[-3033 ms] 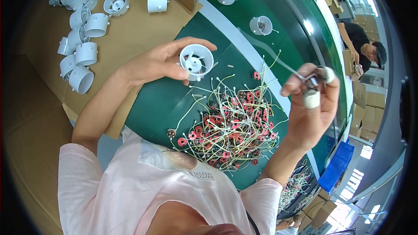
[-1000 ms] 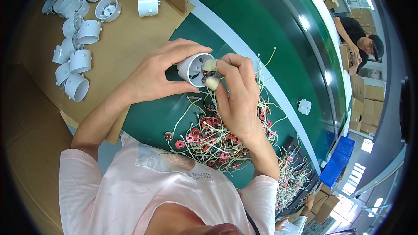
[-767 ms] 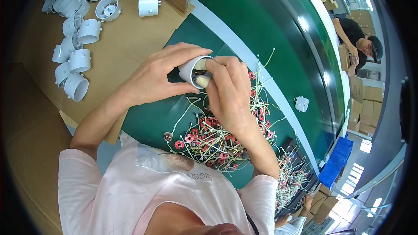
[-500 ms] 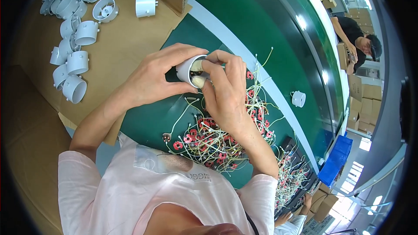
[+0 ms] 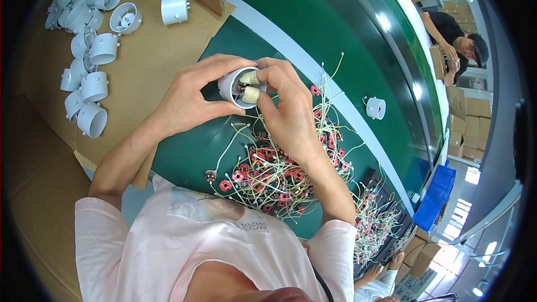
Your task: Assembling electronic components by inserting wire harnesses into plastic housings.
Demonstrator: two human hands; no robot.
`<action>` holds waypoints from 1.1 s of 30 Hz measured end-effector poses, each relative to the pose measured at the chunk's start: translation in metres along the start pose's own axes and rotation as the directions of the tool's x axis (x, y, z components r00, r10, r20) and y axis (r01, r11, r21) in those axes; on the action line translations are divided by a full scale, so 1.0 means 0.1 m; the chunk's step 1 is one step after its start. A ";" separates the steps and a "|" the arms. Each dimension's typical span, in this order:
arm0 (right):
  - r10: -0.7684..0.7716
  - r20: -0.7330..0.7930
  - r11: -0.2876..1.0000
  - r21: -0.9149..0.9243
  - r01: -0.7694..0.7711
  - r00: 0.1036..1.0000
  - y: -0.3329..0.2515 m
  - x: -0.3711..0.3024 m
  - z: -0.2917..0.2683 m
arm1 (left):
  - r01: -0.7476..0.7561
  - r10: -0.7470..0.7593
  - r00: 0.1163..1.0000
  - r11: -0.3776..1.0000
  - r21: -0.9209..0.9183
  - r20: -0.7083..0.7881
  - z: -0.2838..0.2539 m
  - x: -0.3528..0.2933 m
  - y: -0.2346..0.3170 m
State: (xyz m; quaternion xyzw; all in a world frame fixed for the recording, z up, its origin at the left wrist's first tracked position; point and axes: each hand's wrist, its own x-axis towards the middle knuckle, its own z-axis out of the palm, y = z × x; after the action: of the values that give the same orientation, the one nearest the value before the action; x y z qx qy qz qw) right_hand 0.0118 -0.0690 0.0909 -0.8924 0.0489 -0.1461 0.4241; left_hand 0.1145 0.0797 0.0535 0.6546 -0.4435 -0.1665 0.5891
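A white plastic round housing (image 5: pixel 226 86) is held on its side in my left hand (image 5: pixel 187 95), thumb below and fingers above, its open end toward the right. My right hand (image 5: pixel 291 112) reaches into that opening. Pale covers wrap the thumb and a fingertip (image 5: pixel 250 95), which close on a small dark and copper-coloured part (image 5: pixel 242 88) inside; most of it is hidden. Beneath my hands lies a tangled pile of small red-ringed wired parts (image 5: pixel 282 176) with thin pale leads. One copper-wound part (image 5: pixel 210 175) sits at its left edge.
Many white housings (image 5: pixel 92 86) stand on a cardboard sheet (image 5: pixel 148 50) at the left. Another housing (image 5: pixel 376 108) rests on the green belt (image 5: pixel 341 39). A black tray (image 5: pixel 400 226) holds more wired parts, near a blue bin (image 5: pixel 435 198). Two other people (image 5: pixel 447 33) are at the right.
The housing in my left hand has turned so more of its inside shows, and my right fingers sit inside its opening. The housing on the belt has moved farther off. The view shifted slightly.
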 end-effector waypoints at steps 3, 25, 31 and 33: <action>0.016 -0.010 1.000 0.007 -0.016 1.000 0.01 0.01 0.01 | 0.025 -0.025 1.000 1.000 0.003 -0.016 0.01 0.02 0.03; 0.042 0.044 0.822 -0.570 -0.010 0.998 0.49 0.06 -0.74 | 0.135 -0.052 0.983 0.852 0.505 -0.176 -0.47 0.24 -0.34; 0.098 0.208 0.566 -0.816 0.118 0.973 0.70 -0.24 -0.67 | 0.181 -0.182 0.983 0.981 -0.075 -0.012 -0.17 0.14 -0.07; 0.068 0.156 0.652 -0.754 0.074 0.985 0.53 -0.23 -0.70 | 0.120 -0.114 0.993 0.893 -0.434 0.039 -0.14 0.12 -0.08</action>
State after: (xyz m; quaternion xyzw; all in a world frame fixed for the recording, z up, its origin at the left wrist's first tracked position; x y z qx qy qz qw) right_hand -0.0293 -0.1500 0.0867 -0.9969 0.0676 -0.0362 0.0156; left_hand 0.1344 0.0785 0.0528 0.5306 -0.3586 -0.3007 0.7067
